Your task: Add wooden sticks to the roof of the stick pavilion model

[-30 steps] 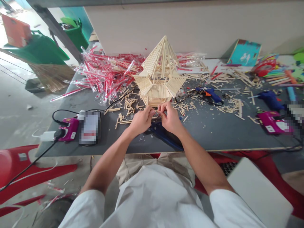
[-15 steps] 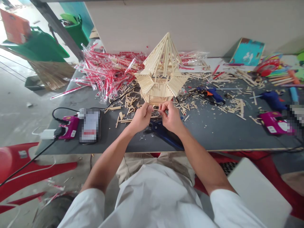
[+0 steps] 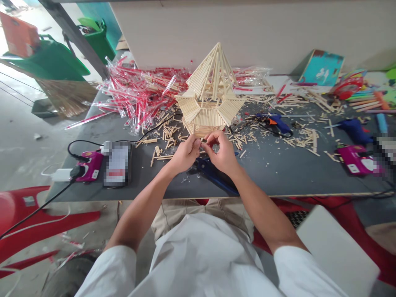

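As you face the long dark desk (image 3: 287, 181) from its near edge, sticks and offcuts litter its top from end to end. A pale wall (image 3: 247, 33) rises past the far edge. Biggest heap: red-and-clear wrapped straws (image 3: 139, 97), toward the far left corner and running to mid-desk. Stick pagoda (image 3: 210, 97) stands upright at mid-desk, in front of the heap, with a steep pointed roof and flared lower eaves. Loose craft sticks (image 3: 168, 134) lie scattered on both sides of it. Toward the right end, two blue glue guns (image 3: 275, 123) (image 3: 355, 131) lie apart, with a pink plug-in box (image 3: 357, 159) by the nearer edge. Another pink box (image 3: 89, 166) sits left, beside a blurred flat object (image 3: 117, 163). Blue-handled pliers (image 3: 213, 175) lie under your right hand (image 3: 222, 154). That hand and your left hand (image 3: 185, 154) are raised just in front of the pagoda's base, together pinching a tiny stick piece (image 3: 202, 140) between the fingertips, nearly too small to make out.
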Demonstrator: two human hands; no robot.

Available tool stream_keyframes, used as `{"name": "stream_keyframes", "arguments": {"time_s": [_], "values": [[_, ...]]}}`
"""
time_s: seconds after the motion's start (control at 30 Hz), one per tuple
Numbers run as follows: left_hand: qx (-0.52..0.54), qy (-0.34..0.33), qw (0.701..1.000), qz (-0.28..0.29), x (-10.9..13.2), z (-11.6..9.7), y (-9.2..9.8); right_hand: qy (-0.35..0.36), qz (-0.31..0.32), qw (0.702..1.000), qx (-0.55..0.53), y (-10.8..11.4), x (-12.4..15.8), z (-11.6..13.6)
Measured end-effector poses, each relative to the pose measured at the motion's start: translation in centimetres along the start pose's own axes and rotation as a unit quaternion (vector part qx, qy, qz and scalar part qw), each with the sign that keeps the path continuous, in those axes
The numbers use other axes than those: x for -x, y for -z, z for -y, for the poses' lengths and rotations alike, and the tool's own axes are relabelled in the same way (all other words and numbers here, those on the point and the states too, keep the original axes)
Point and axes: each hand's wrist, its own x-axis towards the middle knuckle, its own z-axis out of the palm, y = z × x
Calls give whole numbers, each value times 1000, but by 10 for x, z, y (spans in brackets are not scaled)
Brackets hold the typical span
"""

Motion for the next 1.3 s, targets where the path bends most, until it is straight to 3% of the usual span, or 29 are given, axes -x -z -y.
{"name": "stream_keyframes", "arguments": {"time_s": [0.3,0.57,0.73,0.9,1.0,1.1,1.2,1.3], "values": [[-20,-9,1000,-3,0,3,-1,-12,23,999,-41,-1,2,-3],[6,13,998,-57,-2,7,-1,-4,27,998,-52,3,0,4],[-24,13,997,-71,-2,7,2,20,90,994,61,28,-2,21],[-60,30,992,-110,-2,5,4,5,38,983,181,81,-4,36],[-84,29,989,-118,-2,2,4,-23,-1,956,292,126,-10,17],[-85,23,989,-122,-1,-1,5,-125,-71,903,404,170,-17,-28],[-67,24,989,-129,-1,-2,4,-238,-47,818,521,200,-21,-77],[-82,28,989,-116,-1,-2,4,-278,-40,776,564,213,-21,-107]]}}
